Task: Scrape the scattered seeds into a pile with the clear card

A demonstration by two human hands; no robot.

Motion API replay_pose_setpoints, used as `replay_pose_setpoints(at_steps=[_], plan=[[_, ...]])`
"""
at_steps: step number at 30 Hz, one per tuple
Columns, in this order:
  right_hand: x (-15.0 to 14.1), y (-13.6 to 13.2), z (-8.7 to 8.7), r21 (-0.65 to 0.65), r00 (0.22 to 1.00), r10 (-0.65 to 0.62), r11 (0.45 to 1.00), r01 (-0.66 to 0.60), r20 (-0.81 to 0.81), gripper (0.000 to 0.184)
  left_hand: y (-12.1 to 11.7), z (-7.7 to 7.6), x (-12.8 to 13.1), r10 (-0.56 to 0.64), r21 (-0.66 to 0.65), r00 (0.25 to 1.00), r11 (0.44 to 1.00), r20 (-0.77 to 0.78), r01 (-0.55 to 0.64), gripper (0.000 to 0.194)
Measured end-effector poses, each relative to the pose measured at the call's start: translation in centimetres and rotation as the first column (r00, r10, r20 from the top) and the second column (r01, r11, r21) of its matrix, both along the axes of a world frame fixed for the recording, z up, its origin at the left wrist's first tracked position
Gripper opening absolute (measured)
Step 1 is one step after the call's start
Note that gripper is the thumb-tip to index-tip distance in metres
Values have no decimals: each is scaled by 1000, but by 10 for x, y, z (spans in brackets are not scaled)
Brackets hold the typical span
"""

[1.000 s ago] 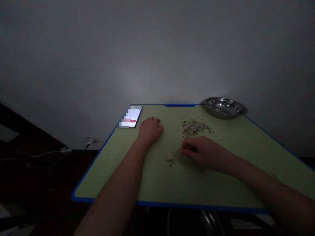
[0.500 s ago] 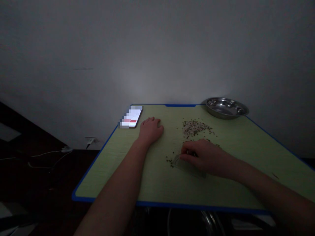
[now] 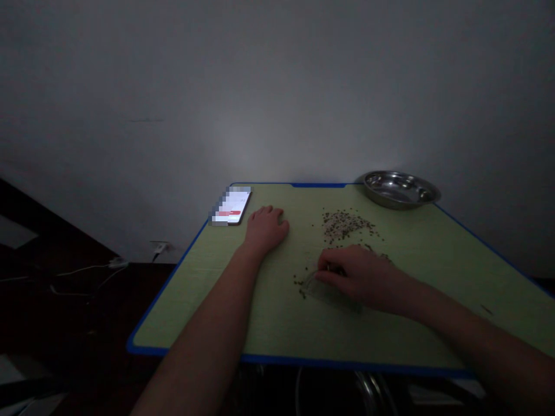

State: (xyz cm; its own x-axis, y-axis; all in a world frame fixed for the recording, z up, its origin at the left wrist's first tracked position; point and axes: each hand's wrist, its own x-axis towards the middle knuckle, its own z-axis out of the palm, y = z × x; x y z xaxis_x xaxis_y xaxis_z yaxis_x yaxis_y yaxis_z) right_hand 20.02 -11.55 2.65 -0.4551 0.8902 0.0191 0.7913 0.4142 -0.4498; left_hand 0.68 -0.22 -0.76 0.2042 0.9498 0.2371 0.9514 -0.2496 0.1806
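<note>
Wall: it rises behind the table in dim light.
Table [image 3: 269, 332]: your pale green top with blue edging carries everything here; a steady surface should keep small bits from rolling.
Bowl [image 3: 390, 200]: metal, at the far right corner, seemingly jutting past the edge; best not to nudge it.
Right hand [image 3: 355, 274]: your thumb and fingers curl close together over the clear container; you seem to touch it, but I cannot tell whether they clamp anything.
Left hand [image 3: 266, 228]: palm down on the table, fingers slightly apart, holding nothing; it could steady the container.
Pile [image 3: 344, 224]: mixed pale and dark grains beyond your right hand; keep your knuckles clear of it.
Clear container [image 3: 329, 297]: under your right hand, shape hard to make out; a light touch should suit it.
Phone [image 3: 236, 208]: lit, left of your left hand.
Loose grains [image 3: 295, 282]: just left of the container; small, so pinch with fingertips.
</note>
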Motion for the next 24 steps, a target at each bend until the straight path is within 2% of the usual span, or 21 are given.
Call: replay_pose_setpoints(at_steps=[3, 12, 24], plan=[[-4, -2, -1, 20, 1000, 7, 1000, -7, 2, 14, 0, 0, 0, -3, 4, 1000, 1000, 3, 3, 41], [1, 1, 4, 64, 993, -114, 992, 111, 42, 16, 1, -1, 0, -4, -3, 1000, 1000, 3, 4, 41], [6, 12, 3, 116, 994, -104, 988, 99, 35, 17, -1, -1, -1, -5, -4, 1000, 1000, -5, 5, 41]])
